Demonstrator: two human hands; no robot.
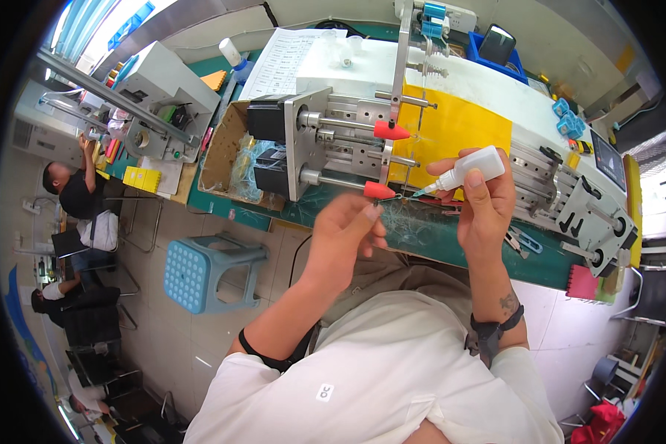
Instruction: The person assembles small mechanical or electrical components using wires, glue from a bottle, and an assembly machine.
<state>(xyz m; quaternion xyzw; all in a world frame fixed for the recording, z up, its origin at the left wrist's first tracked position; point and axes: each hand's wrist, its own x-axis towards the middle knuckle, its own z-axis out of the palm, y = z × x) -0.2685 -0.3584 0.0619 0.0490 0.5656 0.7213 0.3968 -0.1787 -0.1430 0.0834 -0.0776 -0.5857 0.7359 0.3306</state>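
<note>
My right hand grips a small white squeeze bottle tilted left, its thin nozzle pointing at the lower red cone. My left hand is just below that cone, with fingertips pinched on something too small to make out. The cone caps a metal rod of a grey machine on the green bench. A second red cone sits on the rod above. Thin threads lie around the lower cone.
A yellow panel and a white machine housing stand behind. A cardboard box is left of the machine, paper sheets behind it. A blue plastic stool stands on the floor. Other people sit at far left.
</note>
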